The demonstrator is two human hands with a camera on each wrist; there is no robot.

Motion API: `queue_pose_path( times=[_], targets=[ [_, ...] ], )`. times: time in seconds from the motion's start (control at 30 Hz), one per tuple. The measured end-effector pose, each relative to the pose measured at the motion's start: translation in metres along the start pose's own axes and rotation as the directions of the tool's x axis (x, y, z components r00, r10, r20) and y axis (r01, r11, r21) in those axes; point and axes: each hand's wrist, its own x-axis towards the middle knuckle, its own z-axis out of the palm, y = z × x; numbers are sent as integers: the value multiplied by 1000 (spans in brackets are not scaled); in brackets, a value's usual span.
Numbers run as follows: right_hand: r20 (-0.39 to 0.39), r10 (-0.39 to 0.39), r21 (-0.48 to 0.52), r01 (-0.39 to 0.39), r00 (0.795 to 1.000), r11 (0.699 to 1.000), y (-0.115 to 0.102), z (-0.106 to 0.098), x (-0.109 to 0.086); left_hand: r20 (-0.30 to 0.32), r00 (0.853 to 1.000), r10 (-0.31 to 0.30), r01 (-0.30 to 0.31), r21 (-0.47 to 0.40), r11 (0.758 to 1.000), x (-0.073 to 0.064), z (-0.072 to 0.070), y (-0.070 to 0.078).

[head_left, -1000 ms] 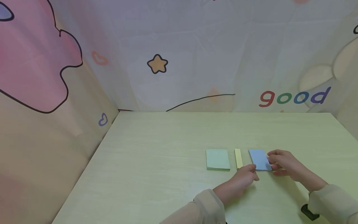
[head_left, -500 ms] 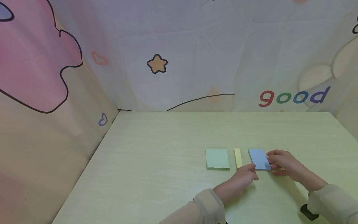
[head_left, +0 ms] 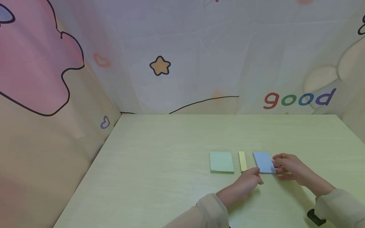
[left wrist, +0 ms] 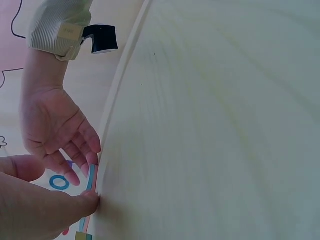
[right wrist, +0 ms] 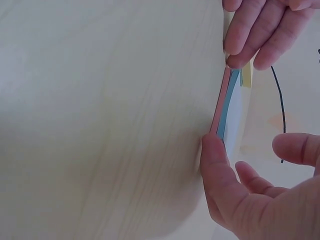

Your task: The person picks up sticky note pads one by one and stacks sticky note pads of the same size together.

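Note:
A blue sticky-note pad [head_left: 264,162] lies flat on the table, rightmost in a row of three pads. In the right wrist view its side [right wrist: 221,107] shows a pink layer under a blue one. My left hand [head_left: 246,182] has its fingertips right at the pad's near left corner. From the other side, my right hand [head_left: 291,166] touches the right edge with its fingertips, thumb apart from the fingers. To the left lie a narrow yellow sticky-note strip pad [head_left: 242,161] and a square light-green sticky-note pad [head_left: 221,162].
The pale wood-grain table [head_left: 159,152] ends at a printed cloth backdrop [head_left: 199,63] at the back and sides. A small black device [head_left: 316,217] hangs below the right sleeve.

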Motion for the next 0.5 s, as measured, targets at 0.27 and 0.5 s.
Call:
queue_pose_path(
  times=[0.27,0.5],
  targets=[
    [2,-17,-14,17,1000,1000,4,-2,-4,44,999,-2,2,-4,1000,-2,-7,-3],
    [14,-17,-3,17,1000,1000,8,-3,-6,140,990,6,-4,-14,1000,-10,-21,-5]
  ],
)
